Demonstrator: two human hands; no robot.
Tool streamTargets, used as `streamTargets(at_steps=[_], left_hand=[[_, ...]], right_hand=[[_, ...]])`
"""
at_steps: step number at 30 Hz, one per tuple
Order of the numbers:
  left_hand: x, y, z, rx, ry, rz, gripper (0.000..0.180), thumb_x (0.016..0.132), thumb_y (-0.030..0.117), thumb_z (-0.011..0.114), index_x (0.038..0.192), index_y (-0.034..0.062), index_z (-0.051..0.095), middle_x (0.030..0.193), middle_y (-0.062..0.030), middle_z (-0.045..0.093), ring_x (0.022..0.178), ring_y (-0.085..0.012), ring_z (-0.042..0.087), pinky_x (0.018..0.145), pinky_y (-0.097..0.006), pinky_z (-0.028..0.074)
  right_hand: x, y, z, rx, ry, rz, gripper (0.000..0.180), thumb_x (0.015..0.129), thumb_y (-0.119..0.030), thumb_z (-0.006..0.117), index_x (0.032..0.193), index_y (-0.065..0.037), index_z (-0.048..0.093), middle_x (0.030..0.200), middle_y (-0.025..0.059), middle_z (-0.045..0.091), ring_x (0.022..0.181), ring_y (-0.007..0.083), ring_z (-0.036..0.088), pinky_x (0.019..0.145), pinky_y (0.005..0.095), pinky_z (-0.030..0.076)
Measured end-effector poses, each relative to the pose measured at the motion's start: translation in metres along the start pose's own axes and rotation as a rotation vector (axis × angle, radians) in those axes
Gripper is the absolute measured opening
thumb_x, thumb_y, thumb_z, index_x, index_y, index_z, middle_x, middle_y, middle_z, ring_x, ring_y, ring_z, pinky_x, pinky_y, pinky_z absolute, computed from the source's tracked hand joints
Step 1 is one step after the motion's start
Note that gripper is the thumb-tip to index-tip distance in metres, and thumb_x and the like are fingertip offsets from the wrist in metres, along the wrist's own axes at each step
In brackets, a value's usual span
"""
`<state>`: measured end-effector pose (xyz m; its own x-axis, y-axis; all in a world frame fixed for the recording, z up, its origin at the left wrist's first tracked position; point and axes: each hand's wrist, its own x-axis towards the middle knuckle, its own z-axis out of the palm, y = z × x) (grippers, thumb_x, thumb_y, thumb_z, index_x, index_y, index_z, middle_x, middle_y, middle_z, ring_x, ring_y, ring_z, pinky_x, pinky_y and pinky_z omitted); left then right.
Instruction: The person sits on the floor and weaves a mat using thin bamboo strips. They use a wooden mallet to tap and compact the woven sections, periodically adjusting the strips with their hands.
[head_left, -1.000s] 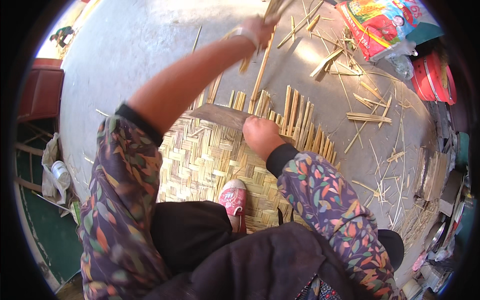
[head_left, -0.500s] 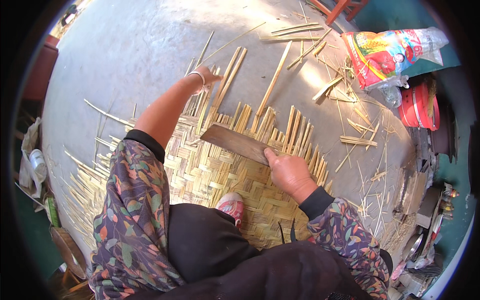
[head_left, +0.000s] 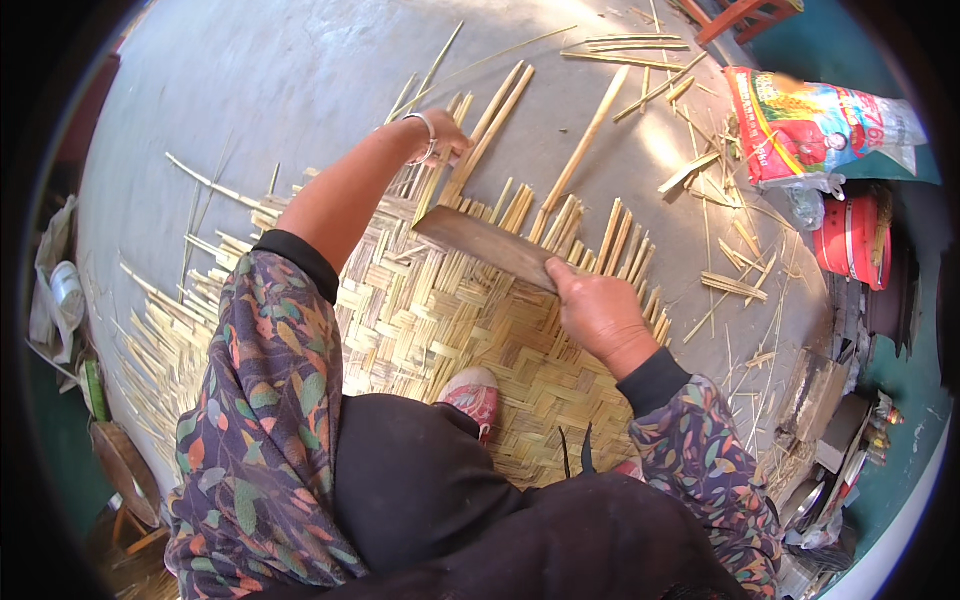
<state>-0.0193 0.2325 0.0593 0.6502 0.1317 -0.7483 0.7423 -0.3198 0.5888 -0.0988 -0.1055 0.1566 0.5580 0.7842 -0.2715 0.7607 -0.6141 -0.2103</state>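
A mat woven from split cane strips lies on the floor under me, its loose strip ends sticking out along the far and left edges. At its far edge my left hand, with a pale bracelet on the wrist, is closed around a few of the standing strip ends. My right hand grips the near right end of a long flat brown blade. The blade lies slantwise across the mat's far edge, its far tip by the base of the strips at my left hand. A pink patterned shoe stands on the mat.
Loose cut strips are scattered on the grey floor, far and right. To the right are a colourful plastic sack, a red container and wooden blocks. Part of a reddish wooden stool shows at the far right.
My left hand's fingers, more stretched out before, are now curled around the strips. The blade's tip has come closer to the strips' base. The whole view has shifted slightly.
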Motion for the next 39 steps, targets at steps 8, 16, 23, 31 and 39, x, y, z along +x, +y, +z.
streamTargets(at_steps=[8, 16, 23, 31, 39], left_hand=[[-0.028, -0.009, 0.006, 0.106, -0.058, 0.056, 0.036, 0.077, 0.019, 0.076, 0.106, 0.0080, 0.058, 0.091, -0.0043, 0.066, 0.082, -0.0176, 0.067, 0.068, -0.034, 0.055], [-0.038, -0.017, 0.007, -0.108, -0.096, 0.028, 0.027, 0.079, 0.008, 0.071, 0.102, 0.0067, 0.058, 0.091, -0.0061, 0.062, 0.083, -0.0190, 0.065, 0.074, -0.035, 0.058], [-0.028, -0.028, 0.006, -0.023, 0.043, 0.060, 0.029, 0.076, 0.004, 0.068, 0.104, 0.0056, 0.059, 0.092, -0.0067, 0.063, 0.081, -0.0190, 0.065, 0.073, -0.036, 0.058], [-0.022, -0.023, 0.012, 0.201, 0.227, 0.047, 0.034, 0.070, 0.010, 0.070, 0.102, 0.0023, 0.061, 0.087, -0.0107, 0.065, 0.072, -0.0214, 0.065, 0.055, -0.033, 0.050], [-0.027, -0.016, 0.031, 0.445, 0.334, 0.123, 0.042, 0.067, 0.016, 0.072, 0.104, -0.0021, 0.065, 0.097, -0.0210, 0.066, 0.088, -0.0328, 0.065, 0.072, -0.039, 0.052]], right_hand=[[-0.034, 0.005, -0.011, 0.067, -0.050, 0.018, 0.040, 0.080, -0.010, 0.055, 0.120, -0.014, 0.057, 0.076, 0.0123, 0.066, 0.068, 0.0320, 0.065, 0.057, 0.0429, 0.050], [-0.047, -0.023, 0.015, 0.002, -0.151, -0.160, 0.041, 0.077, -0.011, 0.054, 0.118, -0.009, 0.054, 0.066, 0.0094, 0.066, 0.060, 0.0265, 0.067, 0.048, 0.0403, 0.050], [-0.039, -0.035, 0.030, 0.026, -0.175, -0.143, 0.043, 0.077, -0.009, 0.054, 0.120, -0.009, 0.055, 0.068, 0.0101, 0.066, 0.061, 0.0276, 0.066, 0.050, 0.0403, 0.050], [-0.037, -0.040, 0.031, 0.014, -0.117, -0.142, 0.040, 0.078, -0.010, 0.054, 0.118, -0.006, 0.056, 0.067, 0.0104, 0.065, 0.061, 0.0259, 0.067, 0.048, 0.0393, 0.050], [-0.015, -0.045, 0.025, -0.190, 0.009, -0.220, 0.041, 0.079, -0.013, 0.056, 0.119, -0.007, 0.058, 0.066, 0.0062, 0.064, 0.059, 0.0198, 0.066, 0.045, 0.0331, 0.048]])
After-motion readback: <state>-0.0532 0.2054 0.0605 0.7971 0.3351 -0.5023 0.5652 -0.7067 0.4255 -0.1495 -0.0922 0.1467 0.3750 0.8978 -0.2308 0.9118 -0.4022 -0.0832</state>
